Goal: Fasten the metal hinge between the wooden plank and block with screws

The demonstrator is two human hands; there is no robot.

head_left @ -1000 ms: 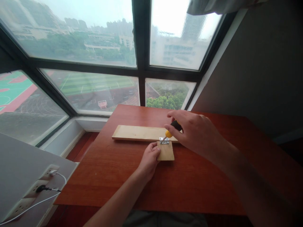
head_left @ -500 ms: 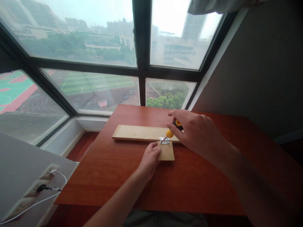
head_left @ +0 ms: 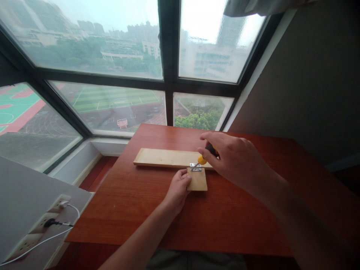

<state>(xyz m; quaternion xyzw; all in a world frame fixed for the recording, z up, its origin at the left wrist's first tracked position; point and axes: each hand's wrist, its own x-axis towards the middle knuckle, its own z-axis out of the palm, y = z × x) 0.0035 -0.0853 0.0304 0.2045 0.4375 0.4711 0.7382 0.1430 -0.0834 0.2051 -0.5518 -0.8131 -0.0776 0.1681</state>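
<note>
My left hand (head_left: 179, 187) grips the left edge of a small, pale wooden block (head_left: 199, 182), thumb on top. A silver metal hinge (head_left: 196, 167) joins this piece to a long wooden board (head_left: 163, 157) lying behind it. In my right hand (head_left: 232, 153) is a yellow and black screwdriver (head_left: 203, 159), held at a slant. Its tip meets the left part of the hinge's near leaf. The screw under the tip is too small to make out. My right palm and fingers hide much of the handle and the board's right end.
A reddish-brown table (head_left: 135, 210) carries the wooden pieces. Tall windows (head_left: 118, 101) rise behind it, and a dark wall (head_left: 303, 82) stands to the right. At the lower left, wall sockets (head_left: 43, 223) hold plugs with a white cable (head_left: 36, 243) near the table edge.
The screwdriver's handle has turned within my right hand, showing more black and less yellow. My left hand, the small block and the board stay where they were.
</note>
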